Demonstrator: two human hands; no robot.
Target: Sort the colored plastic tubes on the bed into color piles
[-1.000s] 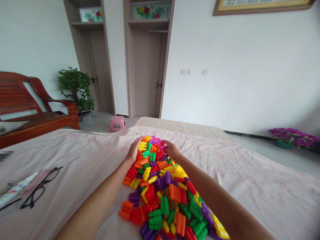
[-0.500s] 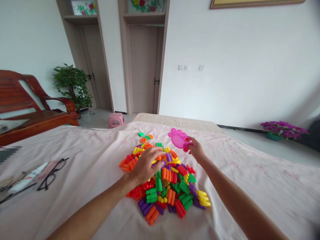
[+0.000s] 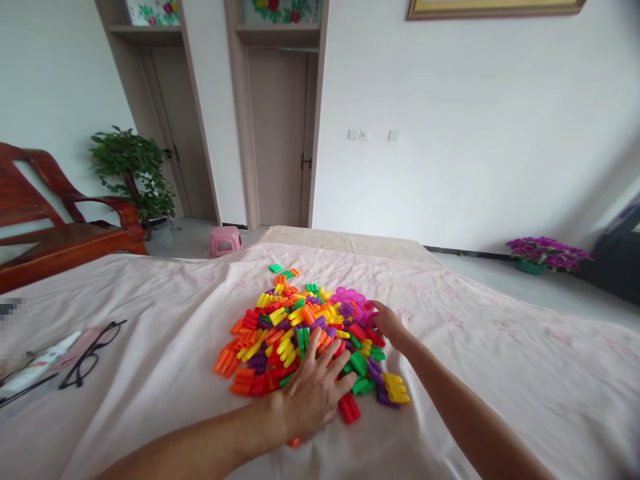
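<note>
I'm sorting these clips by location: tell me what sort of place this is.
Probably a living room in a home: a wooden seat stands at the left, a leafy plant near it, and a framed panel hangs high up.

The left hand (image 3: 317,387) has been drawn to the block pile's (image 3: 287,347) near edge. The pink paw-shaped piece (image 3: 346,293) has been brought against the pile's far right side.
</note>
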